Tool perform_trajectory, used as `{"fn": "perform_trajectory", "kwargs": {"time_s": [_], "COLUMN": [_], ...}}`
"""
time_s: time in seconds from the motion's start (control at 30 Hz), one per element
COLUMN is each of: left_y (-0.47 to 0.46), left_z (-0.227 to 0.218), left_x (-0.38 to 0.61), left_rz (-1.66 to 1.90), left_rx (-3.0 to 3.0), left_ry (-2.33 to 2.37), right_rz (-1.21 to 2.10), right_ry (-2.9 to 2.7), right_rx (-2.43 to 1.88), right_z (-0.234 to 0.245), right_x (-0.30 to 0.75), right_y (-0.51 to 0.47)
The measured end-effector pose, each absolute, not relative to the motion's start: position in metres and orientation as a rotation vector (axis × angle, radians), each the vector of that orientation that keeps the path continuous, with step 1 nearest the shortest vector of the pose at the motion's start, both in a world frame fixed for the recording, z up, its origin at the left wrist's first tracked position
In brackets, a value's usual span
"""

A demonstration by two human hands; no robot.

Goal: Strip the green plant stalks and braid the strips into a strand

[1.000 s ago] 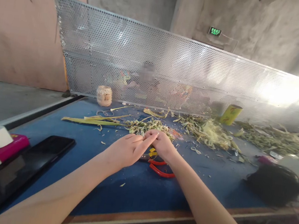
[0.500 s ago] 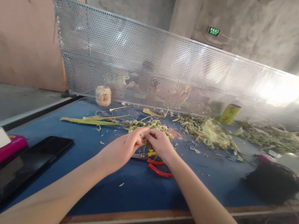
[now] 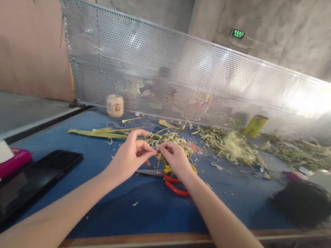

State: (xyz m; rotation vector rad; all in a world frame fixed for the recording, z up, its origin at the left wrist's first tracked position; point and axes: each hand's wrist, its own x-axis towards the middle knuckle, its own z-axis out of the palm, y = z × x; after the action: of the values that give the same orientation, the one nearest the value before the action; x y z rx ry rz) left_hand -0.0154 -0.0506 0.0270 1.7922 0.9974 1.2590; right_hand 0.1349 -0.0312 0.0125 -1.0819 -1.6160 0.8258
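My left hand (image 3: 129, 154) and my right hand (image 3: 176, 158) meet fingertip to fingertip over the blue tabletop (image 3: 141, 214). Each one is closed in a pinch of thumb and fingers, and the left one's index finger is lifted away. What sits between the tips is too small to make out. Just behind them lies a heap of dried green leaf scraps (image 3: 171, 139). Scissors (image 3: 177, 188) with red handles rest below the hands, the blade pointing left. Something yellow, partly hidden by my right hand, lies against the scissors.
Long yellow-green leaf strips (image 3: 98, 134) and a spool of twine (image 3: 115, 106) are at back left. A phone (image 3: 56, 166) and magenta power strip (image 3: 22, 158) lie left. More dried leaves (image 3: 229, 145), a yellow-green cylinder (image 3: 256, 126) and a black object (image 3: 301, 203) stand right. A perforated metal screen (image 3: 150, 57) borders the back.
My left hand has shifted slightly left and turned, its index finger rising away from the thumb. More of the scissor blade shows. The right hand has stayed nearly in place.
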Motion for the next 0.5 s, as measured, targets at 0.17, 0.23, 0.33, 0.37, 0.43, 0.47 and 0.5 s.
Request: {"fn": "perform_trajectory", "kwargs": {"time_s": [0.17, 0.23, 0.33, 0.37, 0.43, 0.47, 0.5], "left_y": [-0.049, -0.048, -0.047, -0.047, -0.045, -0.045, -0.044], "left_z": [0.026, 0.027, 0.027, 0.027, 0.025, 0.024, 0.023], "left_x": [-0.014, -0.014, -0.015, -0.015, -0.016, -0.016, -0.016], "left_rz": [1.261, 1.266, 1.283, 1.292, 1.316, 1.324, 1.321], "left_rx": [1.692, 1.666, 1.619, 1.614, 1.626, 1.635, 1.641], "left_ry": [0.99, 0.991, 0.978, 0.972, 0.97, 0.976, 0.98], "right_rz": [0.889, 0.997, 1.223, 1.272, 1.291, 1.269, 1.239], "right_ry": [-1.564, -1.488, -1.358, -1.328, -1.329, -1.355, -1.388], "right_rx": [-1.061, -0.994, -0.911, -0.911, -0.952, -0.985, -1.015], "right_z": [0.012, 0.009, 0.003, 0.002, 0.002, 0.002, 0.003], "right_x": [0.132, 0.132, 0.132, 0.132, 0.132, 0.132, 0.131], "right_y": [-0.032, -0.03, -0.027, -0.026, -0.027, -0.027, -0.028]}}
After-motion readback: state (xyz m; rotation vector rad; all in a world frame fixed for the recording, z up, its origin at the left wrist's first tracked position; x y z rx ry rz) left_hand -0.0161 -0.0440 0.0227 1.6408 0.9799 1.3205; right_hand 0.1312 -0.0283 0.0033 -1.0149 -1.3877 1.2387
